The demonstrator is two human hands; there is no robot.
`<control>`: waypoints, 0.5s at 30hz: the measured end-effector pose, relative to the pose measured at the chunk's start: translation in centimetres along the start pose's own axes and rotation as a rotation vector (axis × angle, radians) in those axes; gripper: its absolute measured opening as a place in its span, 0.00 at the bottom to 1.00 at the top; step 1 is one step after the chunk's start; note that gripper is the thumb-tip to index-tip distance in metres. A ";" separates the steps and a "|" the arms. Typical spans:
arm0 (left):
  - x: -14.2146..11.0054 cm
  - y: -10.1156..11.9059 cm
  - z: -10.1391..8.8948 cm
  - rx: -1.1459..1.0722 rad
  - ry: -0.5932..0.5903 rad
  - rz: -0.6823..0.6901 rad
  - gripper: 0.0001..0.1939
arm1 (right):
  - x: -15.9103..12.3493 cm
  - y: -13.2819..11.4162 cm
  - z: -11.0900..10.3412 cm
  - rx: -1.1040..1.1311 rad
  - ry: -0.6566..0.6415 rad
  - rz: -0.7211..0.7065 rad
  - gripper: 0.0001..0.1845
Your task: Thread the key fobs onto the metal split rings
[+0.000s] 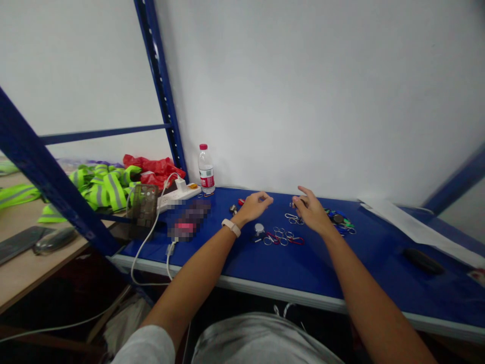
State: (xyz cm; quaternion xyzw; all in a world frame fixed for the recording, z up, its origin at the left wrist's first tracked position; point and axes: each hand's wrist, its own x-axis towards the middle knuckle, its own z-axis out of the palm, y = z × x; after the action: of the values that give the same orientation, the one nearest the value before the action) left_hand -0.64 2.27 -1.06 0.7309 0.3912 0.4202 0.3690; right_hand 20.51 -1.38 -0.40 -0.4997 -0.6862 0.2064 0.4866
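Note:
Both my arms reach over a blue shelf board (326,273). My left hand (254,205), with a white band on the wrist, hovers with fingers loosely curled and nothing visible in them. My right hand (310,210) rests just right of it, fingers bent over a small dark item I cannot make out. Between and below the hands lie several metal key rings (282,235), some with red loops, and a small round silver piece (258,228). A cluster of blue and green key tags (339,220) sits right of my right hand.
A water bottle (206,170) stands by the blue upright (162,86). A white power strip (178,196) with cables, green reflective vests (102,187) and a red bag (153,169) lie left. White paper (409,222) and a dark object (422,261) lie right.

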 end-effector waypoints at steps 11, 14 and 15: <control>-0.1 -0.3 0.1 0.114 -0.023 0.011 0.15 | 0.2 -0.5 0.0 0.442 -0.021 0.417 0.19; -0.1 -0.3 0.2 0.155 -0.014 0.004 0.14 | 0.6 0.0 -0.9 0.259 0.021 0.435 0.24; -0.1 -0.3 0.2 0.164 -0.009 0.000 0.14 | 0.7 0.3 -1.2 0.137 0.045 0.428 0.25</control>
State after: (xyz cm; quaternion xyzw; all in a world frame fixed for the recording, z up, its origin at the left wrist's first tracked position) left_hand -0.62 2.25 -1.42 0.7606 0.4225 0.3837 0.3095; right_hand 21.71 -0.83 0.21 -0.6041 -0.5378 0.3402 0.4796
